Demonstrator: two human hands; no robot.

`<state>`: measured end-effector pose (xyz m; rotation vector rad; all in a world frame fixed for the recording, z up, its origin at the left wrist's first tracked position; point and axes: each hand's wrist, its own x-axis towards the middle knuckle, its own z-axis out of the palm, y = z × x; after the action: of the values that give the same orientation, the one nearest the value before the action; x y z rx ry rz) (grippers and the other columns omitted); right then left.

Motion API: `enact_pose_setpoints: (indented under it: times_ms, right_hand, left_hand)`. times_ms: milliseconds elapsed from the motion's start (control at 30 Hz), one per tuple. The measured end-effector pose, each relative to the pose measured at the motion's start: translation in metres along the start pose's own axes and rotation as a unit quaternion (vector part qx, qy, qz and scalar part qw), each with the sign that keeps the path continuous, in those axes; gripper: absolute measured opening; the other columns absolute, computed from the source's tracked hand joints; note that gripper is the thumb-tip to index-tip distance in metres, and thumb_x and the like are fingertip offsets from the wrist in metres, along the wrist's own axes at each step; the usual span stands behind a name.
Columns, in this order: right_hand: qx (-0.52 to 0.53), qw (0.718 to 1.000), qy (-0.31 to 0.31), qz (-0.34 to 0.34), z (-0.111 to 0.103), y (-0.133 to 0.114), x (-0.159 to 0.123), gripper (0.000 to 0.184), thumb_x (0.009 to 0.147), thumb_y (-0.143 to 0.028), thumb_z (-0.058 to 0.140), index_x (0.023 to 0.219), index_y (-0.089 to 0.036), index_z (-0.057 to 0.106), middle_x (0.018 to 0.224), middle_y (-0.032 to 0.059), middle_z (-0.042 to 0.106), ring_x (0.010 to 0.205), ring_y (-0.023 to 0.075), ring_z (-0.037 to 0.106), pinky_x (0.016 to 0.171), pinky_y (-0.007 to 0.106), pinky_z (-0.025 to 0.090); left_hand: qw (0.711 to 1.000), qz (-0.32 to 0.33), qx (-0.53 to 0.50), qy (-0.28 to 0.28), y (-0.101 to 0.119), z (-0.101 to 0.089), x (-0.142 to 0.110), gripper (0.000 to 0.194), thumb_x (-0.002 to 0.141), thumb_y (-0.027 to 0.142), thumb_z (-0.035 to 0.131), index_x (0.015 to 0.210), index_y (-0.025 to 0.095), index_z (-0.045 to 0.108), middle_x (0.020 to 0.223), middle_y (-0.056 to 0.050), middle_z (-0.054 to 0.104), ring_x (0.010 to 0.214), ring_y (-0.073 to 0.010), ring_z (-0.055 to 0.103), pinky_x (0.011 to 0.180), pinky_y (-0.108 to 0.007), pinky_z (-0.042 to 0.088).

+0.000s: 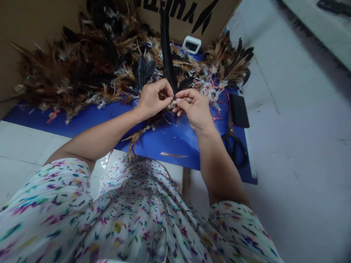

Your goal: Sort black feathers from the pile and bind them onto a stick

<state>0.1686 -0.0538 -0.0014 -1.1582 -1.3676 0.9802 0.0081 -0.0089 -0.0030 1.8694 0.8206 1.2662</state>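
Observation:
Both hands meet above the blue table, fingertips nearly touching. Between the thumb and forefinger of my left hand (155,98) and those of my right hand (195,106) is the base of a long black feather (168,51), which stands upright away from me. Pale fluff shows at the pinch; which hand bears the feather more firmly is hard to make out. Shorter black feathers (144,71) lie just beyond my left hand. Near my right hand is a tangle of white and pink ties (210,87). Below the hands, a small brown feather tuft (137,137) lies at the table's near side.
A large heap of brown feathers (82,69) covers the left and back. Another feather bunch (230,62) lies at right. A cardboard box (186,18) stands behind a small white device (191,45). Black scissors (236,149) and a black phone-like object (239,110) lie on the blue table (181,146).

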Motion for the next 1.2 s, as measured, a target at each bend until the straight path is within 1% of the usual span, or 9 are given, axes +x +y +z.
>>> enact_pose_setpoints:
  times_ms: [100, 267, 333, 500, 667, 867, 1000, 1067, 1200]
  right_hand:
    - [0.009, 1.000, 0.008, 0.005, 0.0006, -0.0013, -0.0001, 0.018, 0.082, -0.032, 0.071, 0.087, -0.021, 0.059, 0.060, -0.0049, 0.059, 0.054, 0.0106, 0.062, 0.046, 0.021, 0.048]
    - [0.014, 1.000, 0.015, 0.005, 0.0009, -0.0006, 0.0006, 0.028, 0.083, -0.048, 0.071, 0.087, -0.022, 0.060, 0.062, -0.0034, 0.060, 0.053, 0.0111, 0.062, 0.044, 0.021, 0.048]
    - [0.014, 1.000, 0.017, 0.004, 0.0013, -0.0001, 0.0005, 0.030, 0.082, -0.051, 0.071, 0.086, -0.023, 0.061, 0.063, -0.0033, 0.061, 0.052, 0.0108, 0.062, 0.043, 0.021, 0.047]
    - [0.010, 1.000, 0.003, 0.001, 0.0017, 0.0011, 0.0003, 0.028, 0.082, -0.049, 0.071, 0.088, -0.023, 0.062, 0.060, -0.0041, 0.060, 0.051, 0.0112, 0.061, 0.043, 0.022, 0.047]
    - [0.034, 0.999, -0.009, 0.020, 0.0022, 0.0015, 0.0004, 0.031, 0.080, -0.050, 0.073, 0.090, -0.023, 0.062, 0.062, -0.0042, 0.063, 0.049, 0.0098, 0.060, 0.041, 0.020, 0.046]
    - [0.052, 0.998, -0.011, 0.032, 0.0048, -0.0031, -0.0018, 0.034, 0.078, -0.050, 0.075, 0.090, -0.021, 0.062, 0.063, -0.0038, 0.066, 0.047, 0.0082, 0.059, 0.041, 0.019, 0.045]
    - [0.028, 0.999, -0.001, 0.016, 0.0056, -0.0036, -0.0021, 0.033, 0.080, -0.050, 0.074, 0.087, -0.021, 0.061, 0.062, -0.0042, 0.064, 0.047, 0.0082, 0.058, 0.042, 0.019, 0.046]
    - [0.008, 1.000, 0.003, 0.003, 0.0053, -0.0024, -0.0017, 0.029, 0.083, -0.048, 0.071, 0.086, -0.022, 0.060, 0.062, -0.0044, 0.063, 0.048, 0.0084, 0.058, 0.043, 0.019, 0.046]
    - [-0.019, 0.999, 0.000, -0.026, 0.0033, -0.0001, -0.0011, 0.026, 0.086, -0.047, 0.067, 0.087, -0.023, 0.059, 0.062, -0.0048, 0.060, 0.050, 0.0085, 0.058, 0.045, 0.020, 0.046]
  left_hand:
    - [0.999, 0.019, 0.029, 0.001, 0.0040, -0.0005, -0.0030, 0.014, 0.076, 0.022, 0.072, 0.073, 0.019, 0.058, 0.079, 0.000, 0.067, 0.084, -0.0148, 0.066, 0.078, -0.028, 0.053]
    - [0.999, 0.033, 0.042, -0.005, 0.0092, -0.0022, -0.0044, 0.018, 0.081, 0.030, 0.070, 0.071, 0.020, 0.058, 0.078, -0.001, 0.066, 0.086, -0.0157, 0.066, 0.080, -0.030, 0.052]
    - [0.999, 0.032, 0.041, -0.010, 0.0099, -0.0025, -0.0043, 0.020, 0.081, 0.031, 0.071, 0.070, 0.021, 0.058, 0.078, -0.001, 0.065, 0.088, -0.0160, 0.065, 0.080, -0.031, 0.052]
    - [0.998, 0.043, 0.045, -0.009, 0.0093, -0.0022, -0.0046, 0.023, 0.082, 0.037, 0.069, 0.069, 0.022, 0.058, 0.079, -0.001, 0.066, 0.085, -0.0154, 0.065, 0.080, -0.031, 0.051]
    - [0.998, 0.040, 0.056, -0.001, 0.0080, -0.0008, -0.0060, 0.026, 0.081, 0.044, 0.070, 0.071, 0.022, 0.058, 0.080, -0.001, 0.066, 0.086, -0.0158, 0.065, 0.078, -0.031, 0.052]
    - [0.999, 0.040, 0.020, 0.006, 0.0062, 0.0004, -0.0076, 0.024, 0.080, 0.039, 0.073, 0.074, 0.021, 0.058, 0.082, -0.002, 0.064, 0.089, -0.0155, 0.064, 0.075, -0.029, 0.049]
    - [0.995, 0.081, 0.049, 0.020, 0.0056, 0.0011, -0.0078, 0.019, 0.082, 0.035, 0.070, 0.074, 0.021, 0.058, 0.081, -0.002, 0.065, 0.078, -0.0135, 0.061, 0.071, -0.028, 0.047]
    - [0.996, 0.069, 0.049, 0.023, 0.0062, 0.0013, -0.0078, 0.019, 0.081, 0.036, 0.070, 0.075, 0.022, 0.058, 0.081, -0.002, 0.065, 0.077, -0.0135, 0.061, 0.070, -0.028, 0.047]
    - [1.000, 0.007, 0.016, 0.019, 0.0077, 0.0013, -0.0072, 0.024, 0.078, 0.039, 0.074, 0.076, 0.022, 0.057, 0.085, -0.001, 0.066, 0.086, -0.0145, 0.063, 0.070, -0.026, 0.048]
